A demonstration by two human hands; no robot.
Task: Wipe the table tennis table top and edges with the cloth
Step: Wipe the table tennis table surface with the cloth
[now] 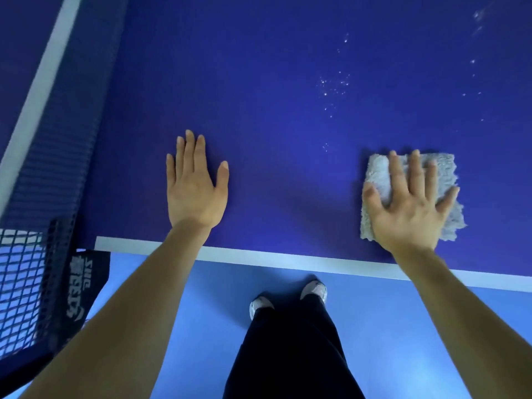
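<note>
The dark blue table tennis table top (273,116) fills the upper view, and its white edge line (288,259) runs along the near side. A folded grey cloth (449,171) lies flat on the top at the right, just inside that line. My right hand (408,205) presses down on the cloth with fingers spread. My left hand (195,185) rests flat on the bare table top to the left, palm down, fingers together, holding nothing. Small white specks (334,87) dot the surface beyond the cloth.
The net (57,125) with its white top band runs up the left side, and its dark post clamp (83,283) hangs off the table corner. Below the edge are the light blue floor (388,341), my dark trousers and light shoes (315,290).
</note>
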